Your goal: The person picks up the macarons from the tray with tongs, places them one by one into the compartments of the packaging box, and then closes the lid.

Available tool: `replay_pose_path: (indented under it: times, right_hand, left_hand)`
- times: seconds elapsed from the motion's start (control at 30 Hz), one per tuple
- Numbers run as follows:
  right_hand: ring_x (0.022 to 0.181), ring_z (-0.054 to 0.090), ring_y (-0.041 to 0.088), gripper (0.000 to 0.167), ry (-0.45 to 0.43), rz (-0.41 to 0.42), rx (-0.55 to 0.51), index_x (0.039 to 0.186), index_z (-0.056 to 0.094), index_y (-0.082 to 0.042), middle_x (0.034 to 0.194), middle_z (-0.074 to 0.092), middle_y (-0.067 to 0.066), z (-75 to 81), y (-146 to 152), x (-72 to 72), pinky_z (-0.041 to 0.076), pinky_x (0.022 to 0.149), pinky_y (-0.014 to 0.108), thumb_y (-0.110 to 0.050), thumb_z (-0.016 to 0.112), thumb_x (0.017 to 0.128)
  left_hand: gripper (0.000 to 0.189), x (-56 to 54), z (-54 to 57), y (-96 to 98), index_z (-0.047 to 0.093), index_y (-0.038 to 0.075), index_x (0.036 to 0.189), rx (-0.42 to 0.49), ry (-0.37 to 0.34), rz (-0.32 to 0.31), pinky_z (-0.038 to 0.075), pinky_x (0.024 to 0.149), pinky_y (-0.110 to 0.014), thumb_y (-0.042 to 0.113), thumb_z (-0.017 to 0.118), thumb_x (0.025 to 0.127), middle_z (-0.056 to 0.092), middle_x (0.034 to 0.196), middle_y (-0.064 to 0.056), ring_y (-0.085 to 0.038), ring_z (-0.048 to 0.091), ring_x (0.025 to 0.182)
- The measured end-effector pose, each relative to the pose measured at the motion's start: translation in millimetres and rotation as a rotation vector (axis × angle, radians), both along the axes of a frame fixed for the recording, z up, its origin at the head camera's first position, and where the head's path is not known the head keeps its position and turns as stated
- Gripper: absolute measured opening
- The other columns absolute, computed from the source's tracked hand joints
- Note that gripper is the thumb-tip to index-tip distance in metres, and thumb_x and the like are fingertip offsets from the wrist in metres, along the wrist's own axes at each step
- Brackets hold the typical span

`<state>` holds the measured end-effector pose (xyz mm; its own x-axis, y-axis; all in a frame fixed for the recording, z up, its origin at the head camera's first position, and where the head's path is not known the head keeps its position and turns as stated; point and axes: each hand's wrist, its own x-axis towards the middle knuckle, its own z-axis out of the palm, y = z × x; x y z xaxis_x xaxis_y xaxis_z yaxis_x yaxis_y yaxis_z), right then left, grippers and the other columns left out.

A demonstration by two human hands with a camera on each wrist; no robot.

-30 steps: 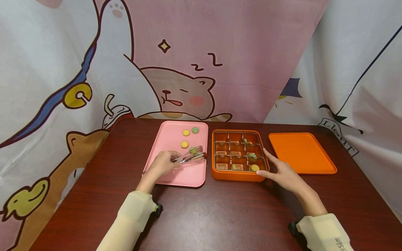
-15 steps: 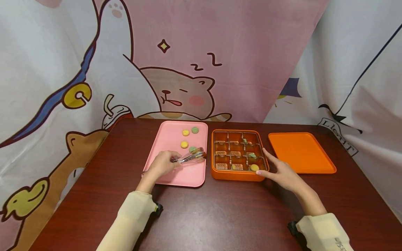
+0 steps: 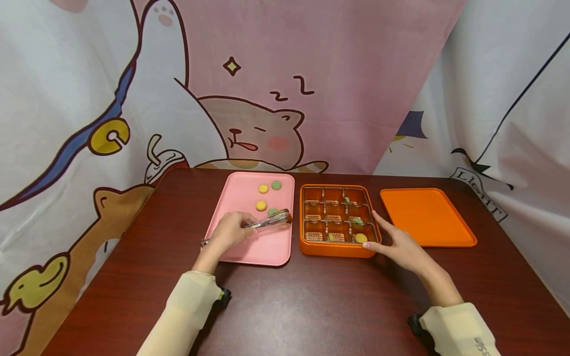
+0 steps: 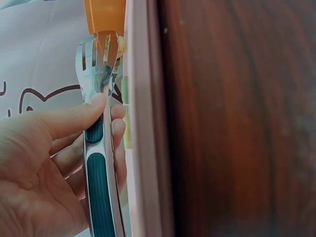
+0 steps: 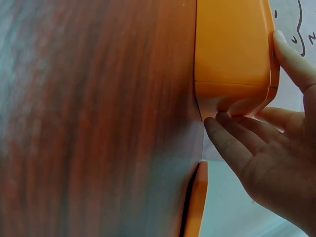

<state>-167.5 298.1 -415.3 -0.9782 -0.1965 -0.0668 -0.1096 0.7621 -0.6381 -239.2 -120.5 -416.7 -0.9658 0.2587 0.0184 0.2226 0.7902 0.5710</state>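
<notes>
One pair tongs [image 3: 269, 221] in left hand [image 3: 232, 230]; right [image 3: 396, 243] touches box [image 3: 334, 250].

Left grip [image 4: 47, 160] holding metal tongs [image 4: 100, 182], pink tray [image 4: 148, 148] edge, orange box [image 4: 105, 17] beyond, wooden table [image 4: 237, 123]

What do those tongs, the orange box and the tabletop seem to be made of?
Tongs: probably steel, given the silvery shine; their ridged dark green grips could be plastic or rubber.
Orange box: likely satin-finished plastic, judging by its smooth, even colour and rounded corners.
Tabletop: reddish-brown, softly glossy and streaked like wood grain; real wood or laminate, I can't tell.
</notes>
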Motion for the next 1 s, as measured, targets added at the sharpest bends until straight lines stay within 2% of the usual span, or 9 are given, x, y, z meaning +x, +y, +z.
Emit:
replay_pose_path:
  times: [0.33,0.57,1.0]
  right_hand:
    - [0.139,0.033,0.057,0.094,0.011,-0.002,0.006,0.160,0.013,-0.010,0.156,0.030,0.034,-0.6,0,-0.2,0.032,0.104,0.073,-0.046,0.067,0.093]
    - [0.140,0.031,0.057,0.094,-0.007,-0.005,0.003,0.161,0.012,-0.011,0.157,0.028,0.034,-0.4,1,-0.4,0.031,0.105,0.073,-0.047,0.067,0.093]
    - [0.139,0.031,0.057,0.095,-0.008,-0.007,0.009,0.161,0.012,-0.011,0.157,0.028,0.034,-0.7,1,-0.4,0.031,0.104,0.073,-0.048,0.066,0.092]
  left_hand:
    - [0.019,-1.2,9.9,1.9,0.078,0.012,0.104,0.000,0.053,-0.003,0.052,0.082,-0.040,0.010,0.076,0.085,0.077,0.095,-0.006,-0.022,0.069,0.091]
    - [0.019,-4.7,14.2,2.7,0.078,0.010,0.103,0.011,0.091,-0.011,0.052,0.077,-0.037,0.010,0.077,0.084,0.077,0.091,-0.008,-0.021,0.069,0.085]
    - [0.021,-8.0,23.9,11.1,0.078,0.012,0.105,0.025,0.091,-0.022,0.051,0.079,-0.038,0.016,0.079,0.084,0.078,0.092,-0.006,-0.020,0.070,0.087]
